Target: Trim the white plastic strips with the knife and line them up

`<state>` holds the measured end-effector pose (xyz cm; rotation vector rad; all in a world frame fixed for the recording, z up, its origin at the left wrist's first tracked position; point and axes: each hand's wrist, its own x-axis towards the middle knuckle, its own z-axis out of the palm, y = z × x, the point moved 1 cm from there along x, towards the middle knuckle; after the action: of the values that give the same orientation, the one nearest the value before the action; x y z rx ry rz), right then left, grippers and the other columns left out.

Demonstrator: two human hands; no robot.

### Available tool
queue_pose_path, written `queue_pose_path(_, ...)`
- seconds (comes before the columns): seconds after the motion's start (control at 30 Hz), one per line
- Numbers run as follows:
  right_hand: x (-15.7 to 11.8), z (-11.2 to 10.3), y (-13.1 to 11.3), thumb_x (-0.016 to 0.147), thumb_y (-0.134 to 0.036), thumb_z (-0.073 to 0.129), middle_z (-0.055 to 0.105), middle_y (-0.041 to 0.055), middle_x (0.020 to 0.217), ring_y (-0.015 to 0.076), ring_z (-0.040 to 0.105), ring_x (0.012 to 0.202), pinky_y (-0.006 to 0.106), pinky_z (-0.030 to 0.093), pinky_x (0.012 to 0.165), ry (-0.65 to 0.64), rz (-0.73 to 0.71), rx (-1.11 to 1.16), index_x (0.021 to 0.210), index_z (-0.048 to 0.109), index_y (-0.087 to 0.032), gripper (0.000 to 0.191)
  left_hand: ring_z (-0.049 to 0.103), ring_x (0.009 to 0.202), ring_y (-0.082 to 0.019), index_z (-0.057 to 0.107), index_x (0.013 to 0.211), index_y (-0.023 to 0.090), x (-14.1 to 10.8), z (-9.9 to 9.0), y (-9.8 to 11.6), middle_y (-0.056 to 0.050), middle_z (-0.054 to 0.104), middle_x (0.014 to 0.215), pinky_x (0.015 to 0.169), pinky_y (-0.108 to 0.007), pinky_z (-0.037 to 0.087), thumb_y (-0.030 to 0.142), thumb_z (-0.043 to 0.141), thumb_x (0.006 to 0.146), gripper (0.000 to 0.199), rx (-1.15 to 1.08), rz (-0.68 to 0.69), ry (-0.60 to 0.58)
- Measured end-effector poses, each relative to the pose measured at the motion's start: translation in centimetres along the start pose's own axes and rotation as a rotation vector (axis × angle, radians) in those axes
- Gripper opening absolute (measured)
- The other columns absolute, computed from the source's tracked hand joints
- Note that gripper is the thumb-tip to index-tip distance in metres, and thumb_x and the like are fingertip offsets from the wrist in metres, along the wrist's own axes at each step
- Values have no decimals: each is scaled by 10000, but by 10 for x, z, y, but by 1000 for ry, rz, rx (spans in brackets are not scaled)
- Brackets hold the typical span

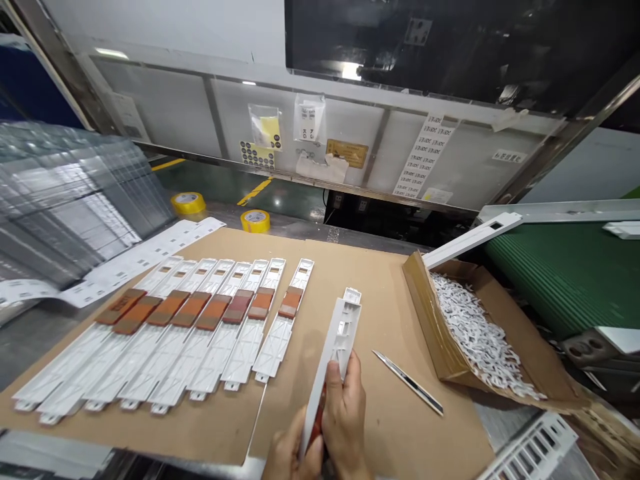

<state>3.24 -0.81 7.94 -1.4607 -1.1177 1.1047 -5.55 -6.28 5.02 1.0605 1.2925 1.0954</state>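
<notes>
Both my hands hold a long white plastic strip [325, 363], tilted up above the cardboard. My left hand [290, 448] grips its lower end. Higher up, my right hand [346, 413] has its thumb pressed on the strip and its fingers round the far side. A bit of reddish-brown block shows between the hands, mostly hidden. To the left lie several similar white strips [275, 343] in a slanted row, each with a reddish-brown block [291, 302] across it. A slim craft knife [409, 383] rests right of my right hand.
A cardboard box [420, 313] of small white plastic pieces [480, 333] stands right, beside a green conveyor belt [565, 267]. Two yellow tape rolls [255, 221] sit behind the cardboard sheet [350, 263]. Plastic-wrapped stacks [75, 200] are at left. A slotted white part [537, 447] lies front right.
</notes>
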Motion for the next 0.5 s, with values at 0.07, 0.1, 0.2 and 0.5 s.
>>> queue_pose_path(0.07, 12, 2, 3, 900, -536, 363, 648, 66, 1068, 227, 609, 965, 308, 484, 756, -9, -29, -104, 1254, 444, -211, 487, 598, 1010, -263, 626, 1097, 218, 11, -2, 5, -77, 672, 1070, 975, -373, 398, 510, 523, 781, 442, -87, 25, -8)
queue_pose_path(0.1, 21, 3, 5, 910, -530, 334, 657, 62, 1036, 222, 616, 941, 303, 489, 734, -14, -38, -161, 1218, 483, -210, 469, 563, 1077, -265, 612, 1117, 209, 16, -3, 8, -81, 651, 1117, 997, -382, 376, 509, 506, 793, 455, -141, 23, -1)
queue_pose_path(0.2, 60, 4, 9, 937, -479, 286, 670, 49, 907, 202, 627, 838, 300, 497, 683, -32, -52, -298, 1071, 581, -191, 433, 499, 1171, -244, 542, 1198, 181, 34, -11, 13, -104, 584, 1226, 1001, -377, 375, 477, 457, 836, 476, -158, -3, 57)
queue_pose_path(0.5, 188, 18, 7, 896, -339, 530, 590, 56, 1071, 168, 598, 890, 368, 507, 764, -89, 34, -803, 1092, 557, -161, 265, 466, 1041, -325, 511, 1199, 33, 104, -48, 2, -242, 495, 1232, 831, -513, 404, 145, 324, 832, 427, 1032, 306, 325)
